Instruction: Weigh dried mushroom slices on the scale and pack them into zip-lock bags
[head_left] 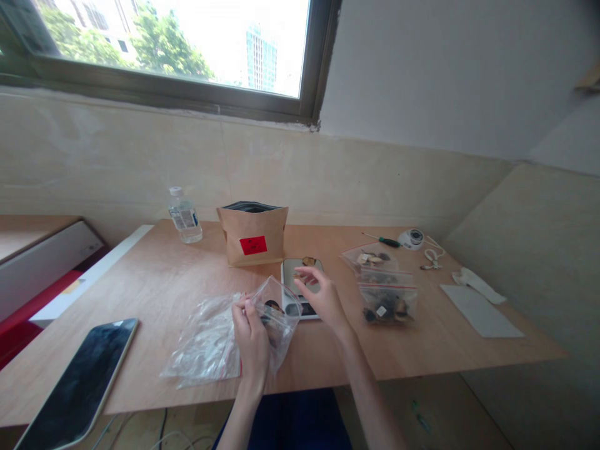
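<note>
My left hand (252, 331) is closed on the upper edge of a clear zip-lock bag (284, 340), which has a few dark pieces in it. My right hand (323, 297) hovers above a small digital scale (289, 309), its thumb and fingers curved with a gap between them. On the scale's plate lies a brown, dried-looking piece (309, 261); a smaller brownish bit shows by my right fingertips, and whether they touch it is unclear. Part of the scale is hidden behind the bag and my hand. Beside my left hand is a pile of clear plastic bags (206, 340).
Behind the scale stands an open brown paper pouch (253, 232) with a red label. Filled zip-lock bags (389, 306) lie to the right, near a screwdriver (389, 242), a white camera (411, 239) and white paper (482, 310). Leftward are a water bottle (185, 215) and phone (82, 381).
</note>
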`<state>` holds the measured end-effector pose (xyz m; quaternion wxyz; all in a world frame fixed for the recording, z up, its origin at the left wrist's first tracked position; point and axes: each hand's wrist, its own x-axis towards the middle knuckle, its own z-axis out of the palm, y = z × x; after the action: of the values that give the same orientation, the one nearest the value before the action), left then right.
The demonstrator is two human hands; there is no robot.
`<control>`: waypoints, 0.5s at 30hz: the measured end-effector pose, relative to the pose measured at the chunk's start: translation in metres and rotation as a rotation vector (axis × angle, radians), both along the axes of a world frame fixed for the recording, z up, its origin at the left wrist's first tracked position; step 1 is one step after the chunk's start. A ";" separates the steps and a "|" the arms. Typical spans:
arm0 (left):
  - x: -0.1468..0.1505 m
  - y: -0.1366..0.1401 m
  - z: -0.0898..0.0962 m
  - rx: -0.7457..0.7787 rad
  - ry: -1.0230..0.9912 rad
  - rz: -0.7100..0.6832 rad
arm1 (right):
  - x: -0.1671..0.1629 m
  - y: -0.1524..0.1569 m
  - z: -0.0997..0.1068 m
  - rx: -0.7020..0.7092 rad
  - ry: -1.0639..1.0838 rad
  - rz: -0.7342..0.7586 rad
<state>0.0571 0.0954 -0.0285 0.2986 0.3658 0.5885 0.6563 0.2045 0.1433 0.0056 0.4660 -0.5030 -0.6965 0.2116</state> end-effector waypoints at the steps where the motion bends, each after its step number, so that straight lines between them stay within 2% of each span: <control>1: 0.000 0.000 0.000 -0.017 0.007 0.003 | -0.003 0.001 0.006 0.011 0.012 0.050; 3: -0.001 0.000 0.001 -0.047 0.016 0.005 | -0.006 0.010 0.009 0.053 -0.034 0.080; 4: -0.001 0.000 0.002 -0.051 0.017 0.007 | -0.005 0.018 0.006 0.074 -0.078 0.044; 7: -0.004 -0.002 0.003 -0.062 0.025 0.010 | 0.004 0.048 -0.018 0.071 -0.255 -0.166; 10: -0.006 -0.004 0.002 -0.065 0.018 0.011 | 0.016 0.072 -0.042 0.002 -0.383 -0.235; 12: -0.007 -0.004 0.001 -0.069 0.016 0.018 | 0.021 0.076 -0.049 -0.009 -0.392 -0.245; 15: -0.007 -0.004 0.000 -0.083 0.023 0.028 | 0.023 0.068 -0.048 -0.002 -0.371 -0.280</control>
<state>0.0501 0.0909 -0.0285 0.2976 0.3524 0.6237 0.6311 0.2271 0.2116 -0.0427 0.3544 -0.6254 -0.6935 0.0494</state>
